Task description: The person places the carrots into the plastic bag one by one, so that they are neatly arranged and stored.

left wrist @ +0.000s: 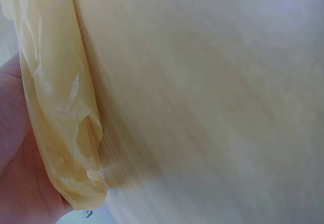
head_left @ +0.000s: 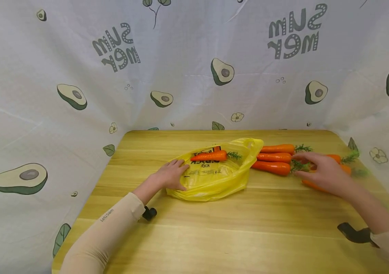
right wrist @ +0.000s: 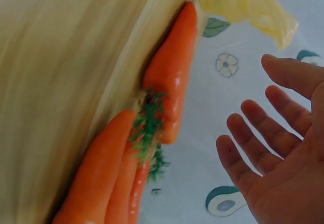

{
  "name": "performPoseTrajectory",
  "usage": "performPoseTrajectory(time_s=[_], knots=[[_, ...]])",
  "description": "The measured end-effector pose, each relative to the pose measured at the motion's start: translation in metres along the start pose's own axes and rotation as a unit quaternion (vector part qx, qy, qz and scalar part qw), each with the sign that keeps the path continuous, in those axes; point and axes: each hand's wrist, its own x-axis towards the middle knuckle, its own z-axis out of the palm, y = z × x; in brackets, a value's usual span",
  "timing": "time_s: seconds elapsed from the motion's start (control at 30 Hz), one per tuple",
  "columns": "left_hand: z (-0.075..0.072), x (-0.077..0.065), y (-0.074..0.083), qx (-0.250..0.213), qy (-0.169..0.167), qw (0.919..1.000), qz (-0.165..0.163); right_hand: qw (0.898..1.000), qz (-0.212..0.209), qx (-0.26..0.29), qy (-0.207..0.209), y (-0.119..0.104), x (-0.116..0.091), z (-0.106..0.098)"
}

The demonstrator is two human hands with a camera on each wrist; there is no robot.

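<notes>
A yellow plastic bag (head_left: 201, 186) with dark print lies on the wooden table. An orange carrot (head_left: 211, 156) with a green leafy top shows uncovered on its printed side. My left hand (head_left: 172, 175) rests on the bag's left end, thumb and fingers spread apart; the left wrist view shows the palm against the crumpled plastic (left wrist: 63, 97), which hides the fingers. My right hand (head_left: 324, 171), its fingers extended and holding nothing, hovers by the leafy tops of three stacked carrots (head_left: 273, 168). Their tips point at the bag's right side. More carrots (right wrist: 96, 178) lie partly behind this hand.
The wooden table (head_left: 215, 232) has rounded far corners. A white cloth (head_left: 187, 45) printed with avocados hangs behind it and at both sides. Black straps or mounts (head_left: 355, 233) sit by both wrists.
</notes>
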Motion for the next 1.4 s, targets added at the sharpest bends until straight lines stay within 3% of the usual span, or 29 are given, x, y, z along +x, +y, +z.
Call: performPoseTrajectory(time_s=[0.13, 0.47, 0.8, 1.07, 1.3, 1.4], knots=[[0.000, 0.000, 0.000, 0.000, 0.001, 1.0000, 0.000, 1.000, 0.012, 0.004, -0.006, 0.013, -0.006, 0.000], [0.000, -0.001, -0.001, -0.006, 0.005, 1.0000, 0.002, 0.995, 0.063, 0.024, -0.071, 0.028, -0.015, 0.003], [0.001, -0.001, -0.001, -0.011, 0.008, 0.9999, 0.004, 0.997, 0.043, 0.025, -0.062, 0.028, -0.011, 0.016], [0.001, -0.001, -0.001, -0.010, 0.012, 0.9999, 0.007, 0.997, 0.041, 0.014, -0.062, 0.042, -0.013, 0.018], [0.001, -0.001, -0.002, -0.013, 0.011, 0.9998, 0.005, 0.998, 0.006, -0.031, -0.052, 0.054, -0.017, 0.018], [0.002, -0.001, -0.001, -0.014, 0.012, 0.9998, 0.007, 0.997, 0.010, -0.039, -0.063, 0.057, -0.020, 0.019]])
